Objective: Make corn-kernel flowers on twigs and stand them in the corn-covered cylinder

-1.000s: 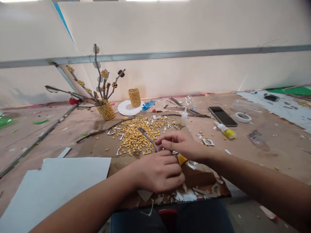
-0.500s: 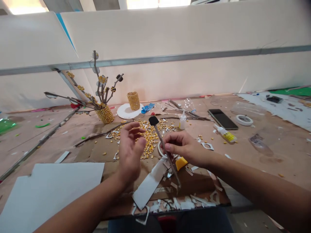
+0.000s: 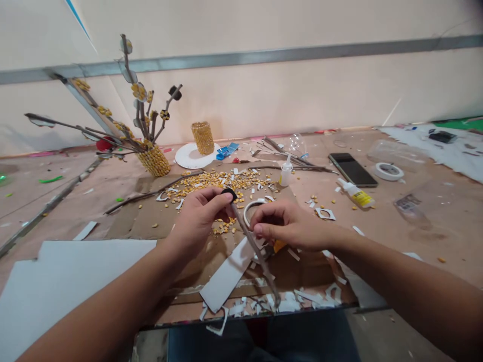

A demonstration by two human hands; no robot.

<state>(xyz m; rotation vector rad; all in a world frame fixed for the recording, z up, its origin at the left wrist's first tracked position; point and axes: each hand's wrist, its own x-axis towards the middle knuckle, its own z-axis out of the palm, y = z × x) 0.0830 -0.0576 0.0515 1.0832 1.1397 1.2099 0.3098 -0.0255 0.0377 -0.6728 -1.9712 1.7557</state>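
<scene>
My right hand [image 3: 287, 225] pinches a thin twig [image 3: 253, 247] that slants from a black round tip [image 3: 228, 193] down to the near edge of the cardboard sheet [image 3: 151, 221]. My left hand [image 3: 199, 217] closes its fingertips on that black tip. Behind the hands lies a pile of corn kernels [image 3: 219, 182]. A white ring [image 3: 252, 207] and a yellow scrap [image 3: 278, 245] lie under my right hand. A white paper strip [image 3: 226, 275] rests below the twig.
A corn-covered vase with decorated branches [image 3: 153, 158] stands at the back left, a corn-covered cup [image 3: 203, 137] on a white plate behind. Glue bottles [image 3: 286, 173] [image 3: 355, 193], a phone [image 3: 351, 169], a tape roll [image 3: 389, 171] lie right. White sheets [image 3: 64, 281] lie near left.
My left hand let go of the scraps, opened, then reached forward and pinched the twig's black tip. My right hand raised the twig. The camera tilted down slightly.
</scene>
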